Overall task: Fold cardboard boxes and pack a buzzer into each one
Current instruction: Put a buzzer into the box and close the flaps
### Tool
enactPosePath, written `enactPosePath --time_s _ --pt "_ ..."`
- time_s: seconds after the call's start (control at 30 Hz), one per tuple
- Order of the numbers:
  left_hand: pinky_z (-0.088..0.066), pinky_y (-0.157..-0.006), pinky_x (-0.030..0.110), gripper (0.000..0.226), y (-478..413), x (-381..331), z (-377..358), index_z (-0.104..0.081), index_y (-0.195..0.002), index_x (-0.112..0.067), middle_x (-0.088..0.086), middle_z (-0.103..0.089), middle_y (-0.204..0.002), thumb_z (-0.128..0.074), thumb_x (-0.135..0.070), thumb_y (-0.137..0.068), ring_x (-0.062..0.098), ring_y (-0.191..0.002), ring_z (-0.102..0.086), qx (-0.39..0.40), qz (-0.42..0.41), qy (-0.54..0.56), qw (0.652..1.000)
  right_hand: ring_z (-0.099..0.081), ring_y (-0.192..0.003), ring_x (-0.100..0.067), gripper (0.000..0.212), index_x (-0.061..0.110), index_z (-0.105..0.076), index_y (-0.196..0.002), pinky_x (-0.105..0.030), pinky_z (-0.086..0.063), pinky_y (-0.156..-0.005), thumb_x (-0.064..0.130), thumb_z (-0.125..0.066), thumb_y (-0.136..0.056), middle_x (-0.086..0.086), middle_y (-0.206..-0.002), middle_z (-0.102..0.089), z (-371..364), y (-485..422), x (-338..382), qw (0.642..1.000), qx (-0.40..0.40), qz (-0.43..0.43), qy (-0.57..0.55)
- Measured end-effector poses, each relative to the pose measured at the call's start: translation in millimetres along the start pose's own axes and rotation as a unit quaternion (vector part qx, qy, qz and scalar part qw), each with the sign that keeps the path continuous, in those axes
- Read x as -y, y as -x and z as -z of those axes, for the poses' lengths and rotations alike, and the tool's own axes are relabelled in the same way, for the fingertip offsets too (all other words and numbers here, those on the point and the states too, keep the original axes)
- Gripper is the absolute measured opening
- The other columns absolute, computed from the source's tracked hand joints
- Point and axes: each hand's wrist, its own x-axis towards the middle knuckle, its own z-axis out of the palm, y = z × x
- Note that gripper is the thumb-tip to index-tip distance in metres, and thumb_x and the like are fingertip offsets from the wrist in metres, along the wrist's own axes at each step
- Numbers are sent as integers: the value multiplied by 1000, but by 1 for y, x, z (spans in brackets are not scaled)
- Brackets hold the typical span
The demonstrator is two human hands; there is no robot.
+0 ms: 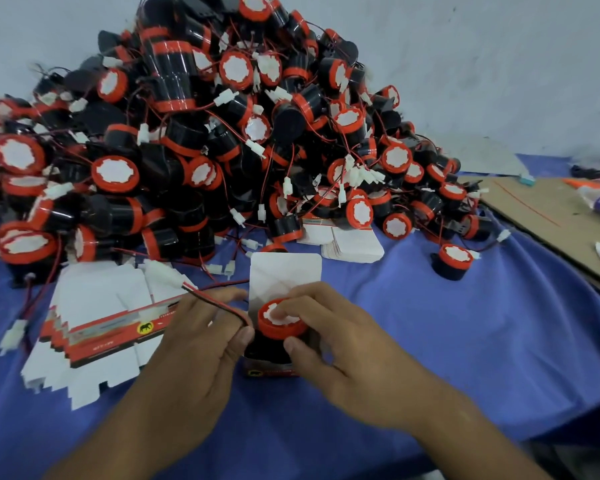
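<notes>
A small red-and-black cardboard box (271, 370) stands upright on the blue cloth, its white lid flap (284, 275) raised behind it. A black buzzer with a red cap (281, 323) sits partly inside the box. My right hand (329, 341) grips the buzzer's cap, thumb in front and fingers on top. My left hand (201, 344) holds the box's left side and pinches the buzzer's red-and-black wire (219, 303), whose white connector (163, 275) lies to the upper left.
A big heap of black-and-red buzzers (205, 133) fills the back of the table. Flat unfolded boxes (94, 327) lie fanned at the left, a stack of white cards (350, 242) behind, one loose buzzer (452, 261) at the right, and brown cardboard (548, 216) at the far right.
</notes>
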Motion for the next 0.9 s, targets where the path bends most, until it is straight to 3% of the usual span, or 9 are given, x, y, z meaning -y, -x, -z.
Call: enactPosePath --time_s 0.07,0.2,0.27,0.37,0.5,0.67,0.77,0.9 --pt "-30 -99 16 44 -2 -1 -2 -69 -101 -16 1 -59 -118 -31 -39 -99 21 -113 -50 15 -2 -7 1000 -49 -94 2 29 22 -57 -132 -14 -43 -82 25 -55 -103 6 -128 -49 -1 -1 3 1000 -8 -3 1" --pt "-22 -101 4 48 -3 1 -3 -70 -107 -13 -1 -58 -118 -32 -40 -98 10 -112 -44 15 0 -14 1000 -56 -106 -4 26 20 -61 -127 -22 -48 -88 20 -59 -101 8 -130 -53 -1 -1 5 999 -32 -6 -2" --pt "-30 -97 13 45 -4 3 -5 -69 -101 -13 -2 -57 -113 -32 -39 -99 13 -107 -45 15 -3 -22 1000 -53 -108 0 23 18 -64 -122 -16 -44 -91 16 -61 -99 8 -134 -52 -4 0 6 999 -40 -8 8" --pt "-38 -84 31 39 -5 3 -6 -64 -88 -17 -4 -51 -100 -33 -37 -99 22 -93 -47 23 -4 -64 998 -52 -118 -13 23 14 -70 -115 -21 -44 -98 10 -65 -93 2 -134 -55 -9 1 4 998 -46 -9 44" --pt "-38 -83 35 42 -5 3 -8 -63 -89 -23 -10 -44 -95 -27 -45 -96 20 -91 -41 55 23 -78 995 -54 -100 -14 12 8 -71 -96 -27 -48 -86 18 -64 -96 3 -113 -59 -11 0 3 999 -25 -14 15" --pt "-43 -83 39 50 -7 0 -3 -66 -106 -30 -11 -47 -101 -22 -47 -92 19 -92 -41 105 28 -93 990 -55 -91 -7 38 19 -52 -132 -25 -48 -78 40 -58 -101 9 -110 -60 -8 -7 7 997 -35 -27 -70" --pt "-43 -82 36 53 -8 2 -1 -68 -104 -27 -11 -47 -99 -20 -47 -93 17 -89 -40 126 8 -129 984 -59 -84 -10 49 25 -41 -147 -24 -51 -73 33 -58 -102 12 -112 -59 -6 -13 9 996 -34 -26 -80" --pt "-44 -76 34 46 -6 1 1 -68 -98 -28 -9 -52 -98 -25 -42 -94 16 -84 -42 123 -16 -143 982 -58 -88 -8 47 22 -48 -147 -34 -53 -80 20 -60 -101 7 -110 -62 -8 -20 16 997 -52 2 -52"
